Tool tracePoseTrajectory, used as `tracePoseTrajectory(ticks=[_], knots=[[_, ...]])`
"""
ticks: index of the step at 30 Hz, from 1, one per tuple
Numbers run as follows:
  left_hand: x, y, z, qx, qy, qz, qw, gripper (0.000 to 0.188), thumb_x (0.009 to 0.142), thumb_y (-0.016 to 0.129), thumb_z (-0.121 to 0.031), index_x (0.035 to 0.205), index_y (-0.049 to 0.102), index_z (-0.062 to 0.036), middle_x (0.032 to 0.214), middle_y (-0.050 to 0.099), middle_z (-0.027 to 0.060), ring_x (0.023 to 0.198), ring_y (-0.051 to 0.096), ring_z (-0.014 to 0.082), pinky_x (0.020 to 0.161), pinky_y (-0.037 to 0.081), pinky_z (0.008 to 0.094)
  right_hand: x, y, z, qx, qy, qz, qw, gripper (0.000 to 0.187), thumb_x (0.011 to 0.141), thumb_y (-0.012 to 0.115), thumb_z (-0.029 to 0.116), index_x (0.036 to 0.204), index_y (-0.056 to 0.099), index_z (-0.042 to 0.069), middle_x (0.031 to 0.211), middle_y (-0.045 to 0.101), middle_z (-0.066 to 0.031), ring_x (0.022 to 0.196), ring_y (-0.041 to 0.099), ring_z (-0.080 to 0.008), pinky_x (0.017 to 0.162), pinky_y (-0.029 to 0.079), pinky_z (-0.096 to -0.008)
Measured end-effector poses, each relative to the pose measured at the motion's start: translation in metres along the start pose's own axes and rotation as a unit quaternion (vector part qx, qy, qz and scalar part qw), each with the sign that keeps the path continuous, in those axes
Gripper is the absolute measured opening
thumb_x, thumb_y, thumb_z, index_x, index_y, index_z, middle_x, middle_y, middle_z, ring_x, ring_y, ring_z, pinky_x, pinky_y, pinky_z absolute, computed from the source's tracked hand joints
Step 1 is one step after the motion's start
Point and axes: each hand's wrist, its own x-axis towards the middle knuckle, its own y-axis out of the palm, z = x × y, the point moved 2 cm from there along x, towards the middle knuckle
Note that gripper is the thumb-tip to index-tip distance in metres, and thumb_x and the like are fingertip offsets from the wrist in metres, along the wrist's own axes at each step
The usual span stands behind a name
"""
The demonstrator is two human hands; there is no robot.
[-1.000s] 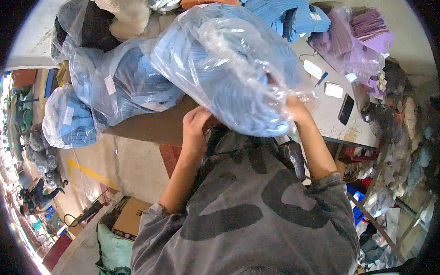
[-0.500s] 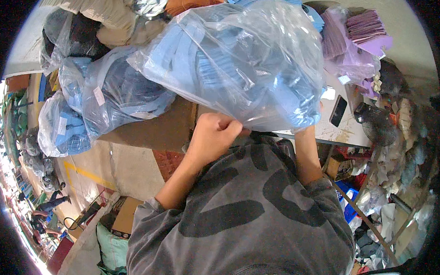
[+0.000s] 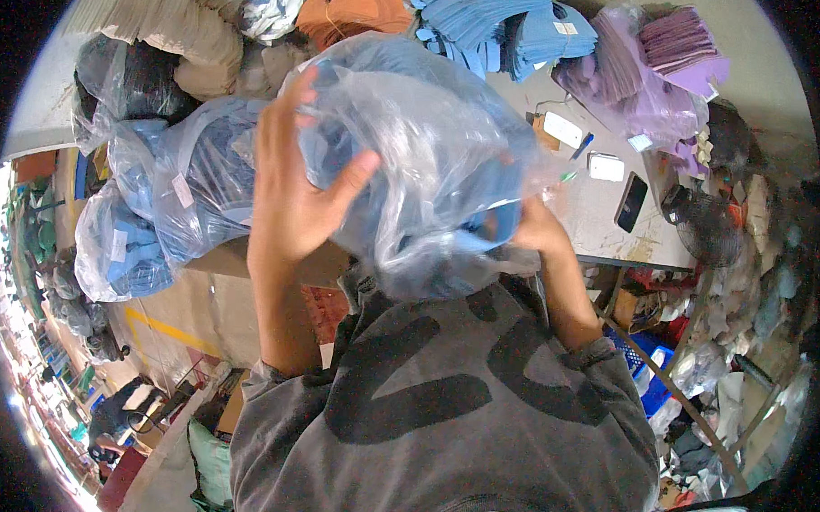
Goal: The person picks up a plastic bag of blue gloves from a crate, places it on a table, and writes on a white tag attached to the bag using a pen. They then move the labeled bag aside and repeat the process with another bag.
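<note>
A clear plastic bag (image 3: 413,157) full of blue pieces lies in front of my body, its near part bulging down over the table edge against my shirt. My left hand (image 3: 291,184) is open at the bag's left side, thumb and fingers spread wide along the plastic. At the bag's lower right is my right hand (image 3: 542,226); its fingers are blurred and partly covered by plastic, so their grip does not show. Beside my left hand sits another clear bag (image 3: 219,168) of blue and dark pieces, with a small pale label.
Along the back are stacked orange pieces (image 3: 355,10), blue pieces (image 3: 553,40) and bagged purple pieces (image 3: 615,69). A black phone (image 3: 630,202), a white device (image 3: 605,167) and a blue pen (image 3: 583,146) lie on the table. A black fan (image 3: 707,232) stands at right.
The bag has shifted down toward my body and turned, uncovering the blue stack and table items behind. My left hand has gone from closed at its near edge to spread at its left side.
</note>
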Motion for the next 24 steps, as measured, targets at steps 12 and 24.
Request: tracePoseTrajectory(ticks=[12,24], knots=[[-0.062,-0.035,0.05,-0.24,-0.08,0.451,0.856,0.013,0.088,0.065,-0.005,0.1,0.067,-0.0001,0.089,0.069,0.0123,0.082,0.067,0.021,0.076,0.052,0.0327,-0.028,0.068,0.05,-0.259,-0.044,0.095,0.96,0.077,0.076,0.08,0.018,0.145,0.048,0.01,0.147,0.048,-0.0203,0.139,0.042,-0.0404,0.116,0.032,-0.0476],[0.008,0.062,0.203,0.082,-0.188,0.472,0.857,0.054,0.1,0.04,-0.047,0.137,0.059,-0.0119,0.135,0.062,0.0196,0.129,0.055,0.0385,0.106,0.043,0.0471,0.025,0.097,0.063,0.499,0.052,-0.053,0.863,0.042,0.101,0.052,0.014,0.141,0.049,-0.001,0.134,0.06,-0.0138,0.124,0.057,-0.0264,0.11,0.042,-0.0418]])
